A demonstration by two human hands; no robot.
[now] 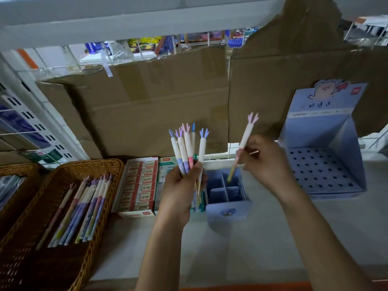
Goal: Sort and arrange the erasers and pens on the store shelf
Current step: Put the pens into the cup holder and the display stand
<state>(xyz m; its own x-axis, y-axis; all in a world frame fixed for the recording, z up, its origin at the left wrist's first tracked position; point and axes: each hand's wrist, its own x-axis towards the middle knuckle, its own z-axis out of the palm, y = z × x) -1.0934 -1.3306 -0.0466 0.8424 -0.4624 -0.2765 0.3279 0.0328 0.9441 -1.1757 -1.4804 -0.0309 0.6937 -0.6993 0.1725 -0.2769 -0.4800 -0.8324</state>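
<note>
My left hand [180, 190] grips a bunch of several pens [188, 148] with white caps and coloured antler tops, held upright. My right hand [266, 162] holds a single pen [244, 139] with a pink antler top, tilted, its tip over a back compartment of the blue divided pen holder [227, 211]. A box of 2B erasers [139, 185] in red-and-white sleeves sits left of my left hand, with a green-and-white eraser box [168, 166] beside it. More pens [84, 208] of the same kind lie in a wicker basket [63, 259].
A blue cardboard display stand [323, 171] with a perforated base stands at the right. Brown cardboard sheets [147, 108] line the shelf back. A second wicker basket [12, 185] sits at the far left. The shelf surface [252, 248] is pale grey.
</note>
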